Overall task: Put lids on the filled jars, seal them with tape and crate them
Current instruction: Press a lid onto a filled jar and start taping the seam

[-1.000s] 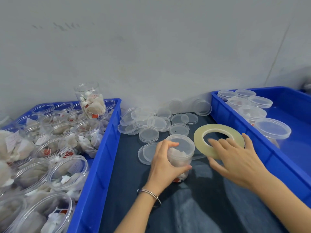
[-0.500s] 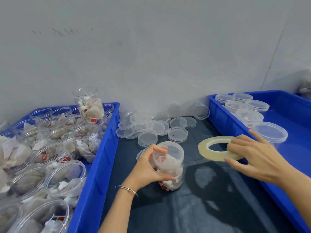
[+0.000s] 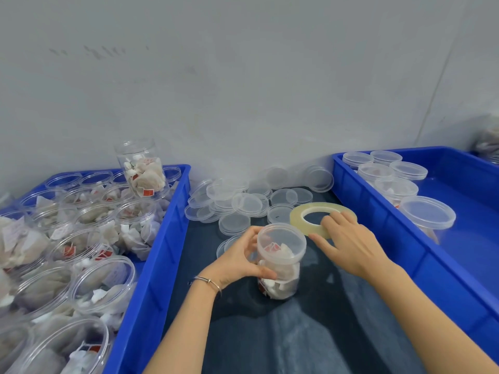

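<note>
No writing can be read anywhere; the only markings are small red tags on the tea bags inside the jars, too small to make out.

At the centre of the view the left hand (image 3: 239,259) curls around the side of a lidded jar (image 3: 279,261), thumb low on the wall towards 6 o'clock, fingers wrapped round the far side, gripping it upright on the dark cloth of the desk (image 3: 310,333). A thin metal bracelet (image 3: 206,281) sits on that wrist. The forearm comes in from 6 o'clock.

The right hand (image 3: 351,245) lies palm down just beside the jar at 2 o'clock, its fingertips pressing on the near edge of the tape roll (image 3: 302,213), which lies flat on the cloth; the thumb points towards the jar. Whether it pinches the roll or only presses it, I cannot tell. Its forearm comes in from 4 o'clock.

Beyond the jar, towards 12 o'clock, loose clear lids (image 3: 248,203) lie scattered and stacked. At 9 o'clock a blue crate (image 3: 162,255) holds open filled jars (image 3: 135,222), one jar (image 3: 143,168) standing on top of the others. At 3 o'clock a second blue crate (image 3: 405,255) holds lidded jars (image 3: 395,188).
</note>
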`<act>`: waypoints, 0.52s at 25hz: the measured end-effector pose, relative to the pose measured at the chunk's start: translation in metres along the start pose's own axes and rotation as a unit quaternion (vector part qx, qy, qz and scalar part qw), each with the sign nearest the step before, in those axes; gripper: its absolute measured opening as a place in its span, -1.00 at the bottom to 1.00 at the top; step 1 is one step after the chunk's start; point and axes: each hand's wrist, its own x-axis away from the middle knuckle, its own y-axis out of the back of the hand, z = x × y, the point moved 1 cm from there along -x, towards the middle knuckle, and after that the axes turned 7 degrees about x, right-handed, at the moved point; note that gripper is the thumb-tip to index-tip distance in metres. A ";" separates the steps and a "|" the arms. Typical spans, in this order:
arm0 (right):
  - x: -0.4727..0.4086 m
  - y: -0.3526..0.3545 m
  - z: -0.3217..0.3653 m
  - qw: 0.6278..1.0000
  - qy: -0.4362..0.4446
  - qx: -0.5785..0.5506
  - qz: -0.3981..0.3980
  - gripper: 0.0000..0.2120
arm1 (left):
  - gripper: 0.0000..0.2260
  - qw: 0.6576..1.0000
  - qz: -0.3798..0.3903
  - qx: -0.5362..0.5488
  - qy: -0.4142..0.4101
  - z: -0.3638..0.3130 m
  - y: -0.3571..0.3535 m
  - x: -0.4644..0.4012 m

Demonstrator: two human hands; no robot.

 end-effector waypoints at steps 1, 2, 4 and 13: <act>-0.001 -0.001 0.004 1.000 0.003 -0.006 -0.002 -0.66 | -0.31 0.999 -0.016 -0.030 -0.004 -0.001 0.001 0.001; 0.000 -0.001 0.007 1.000 0.004 -0.016 -0.003 -0.67 | -0.27 0.998 -0.032 -0.045 -0.013 -0.002 0.001 0.002; 0.002 -0.001 0.011 1.000 -0.003 -0.028 -0.005 -0.69 | -0.21 0.996 -0.081 -0.022 -0.027 -0.005 0.001 0.006; 0.021 0.019 0.005 0.995 0.086 -0.045 0.025 -0.68 | -0.22 0.951 -0.305 -0.006 -0.044 -0.008 -0.057 0.011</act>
